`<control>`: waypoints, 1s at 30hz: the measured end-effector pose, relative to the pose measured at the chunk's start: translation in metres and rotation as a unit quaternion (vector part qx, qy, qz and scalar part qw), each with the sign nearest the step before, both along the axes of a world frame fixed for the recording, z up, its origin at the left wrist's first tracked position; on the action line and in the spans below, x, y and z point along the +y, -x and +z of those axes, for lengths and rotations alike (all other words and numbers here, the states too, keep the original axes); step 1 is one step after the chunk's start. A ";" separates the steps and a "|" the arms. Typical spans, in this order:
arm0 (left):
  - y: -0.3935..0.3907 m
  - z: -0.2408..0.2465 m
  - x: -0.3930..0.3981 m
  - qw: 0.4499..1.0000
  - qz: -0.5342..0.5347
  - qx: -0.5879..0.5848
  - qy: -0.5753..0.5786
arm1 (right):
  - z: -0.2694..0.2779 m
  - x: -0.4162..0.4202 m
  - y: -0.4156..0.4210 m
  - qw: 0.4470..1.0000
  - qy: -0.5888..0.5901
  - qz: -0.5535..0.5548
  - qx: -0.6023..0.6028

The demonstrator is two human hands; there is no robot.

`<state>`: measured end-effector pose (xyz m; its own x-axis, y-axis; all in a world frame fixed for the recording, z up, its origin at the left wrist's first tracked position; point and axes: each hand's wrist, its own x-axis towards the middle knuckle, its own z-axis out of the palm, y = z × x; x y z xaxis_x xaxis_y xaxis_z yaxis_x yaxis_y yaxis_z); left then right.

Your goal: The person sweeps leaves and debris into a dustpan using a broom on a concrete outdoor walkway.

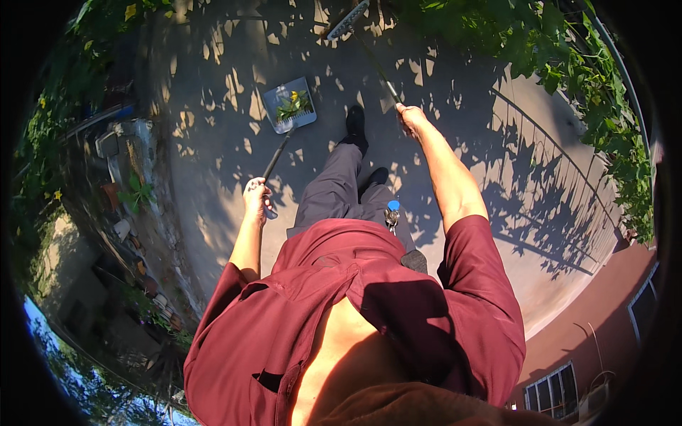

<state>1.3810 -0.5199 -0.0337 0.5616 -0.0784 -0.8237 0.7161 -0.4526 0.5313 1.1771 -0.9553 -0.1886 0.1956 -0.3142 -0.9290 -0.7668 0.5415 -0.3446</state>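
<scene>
My left hand (256, 200) is closed around the dark handle (278, 154) of a long-handled dustpan. At its far end is the pale grey pan (277, 100), with a toothed edge near the handle. Green leaves (293, 108) and a yellow flower (294, 96) lie in the pan. With my right hand (410, 119) I grip the metal handle (393, 91) of a broom. Its head (347, 20) is up at the top of the view, ahead and to the right of the pan; its bristles are partly in shadow.
Dappled leaf shadows cover the concrete ground (213, 154). A leafy climbing vine (602, 106) hangs along the right. On the left runs a low, worn masonry edge (152, 160) with a terracotta pot (111, 196) and plants. A reddish wall (581, 325) with a barred window (551, 394) stands lower right.
</scene>
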 end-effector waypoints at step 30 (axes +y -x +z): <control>-0.068 0.001 -0.016 0.997 0.015 0.067 -0.037 | 0.102 0.069 0.037 0.961 -0.131 -0.231 0.076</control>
<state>1.4494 -0.5359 -0.0331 0.4466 0.0001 -0.8947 0.7923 -0.4648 0.3954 1.1404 -0.8859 -0.0865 -0.0534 -0.0867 -0.9948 -0.4554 0.8887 -0.0530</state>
